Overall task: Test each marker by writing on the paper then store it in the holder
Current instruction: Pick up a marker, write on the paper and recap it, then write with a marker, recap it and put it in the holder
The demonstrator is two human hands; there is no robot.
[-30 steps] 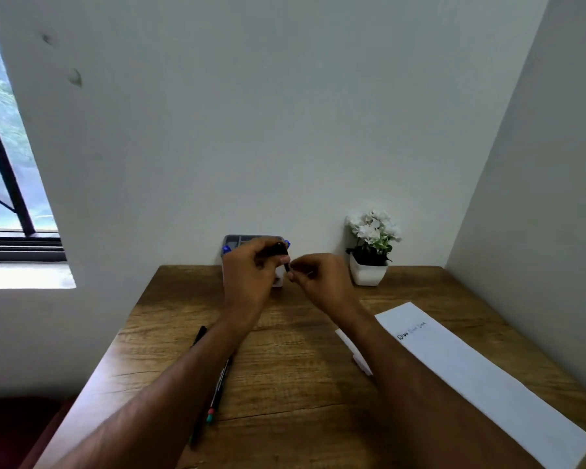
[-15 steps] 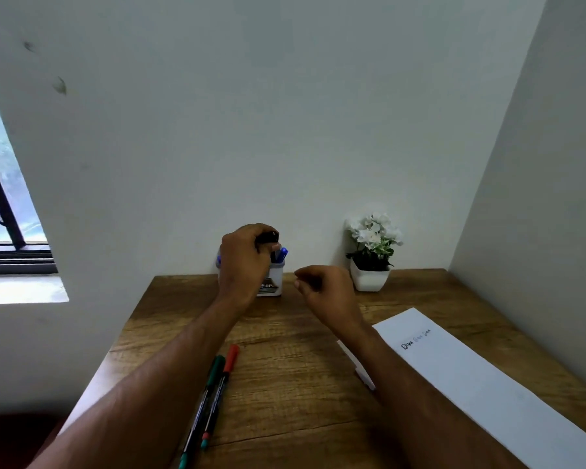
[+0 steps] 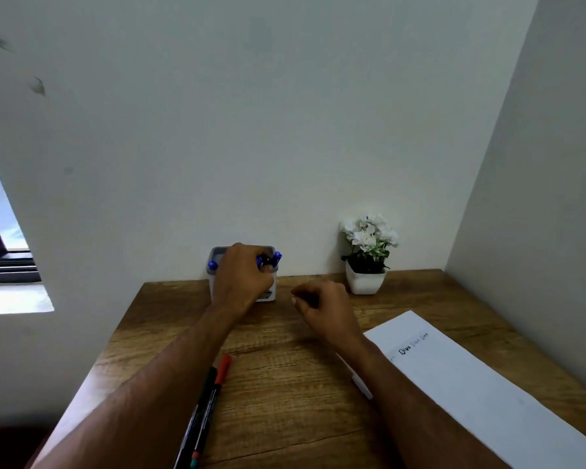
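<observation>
A small white holder (image 3: pixel 268 296) stands at the back of the wooden desk (image 3: pixel 285 384), against the wall. Blue marker caps (image 3: pixel 277 257) stick out of it. My left hand (image 3: pixel 242 277) covers the holder's top, its fingertips closed on a dark marker (image 3: pixel 268 260) standing inside. My right hand (image 3: pixel 322 304) hovers just right of the holder, fingers curled with nothing in them. A red-capped marker (image 3: pixel 222 370) and a green-capped marker (image 3: pixel 209 379) lie side by side near my left forearm. The white paper (image 3: pixel 471 384) with a few written words lies at the right.
A white pot with white flowers (image 3: pixel 366 262) sits at the back right of the desk. Walls close the desk in behind and on the right. A window (image 3: pixel 0 252) is at the left.
My left hand has carried the dark marker from in front of the holder down into it. My right hand has let go and dropped lower, away from the marker.
</observation>
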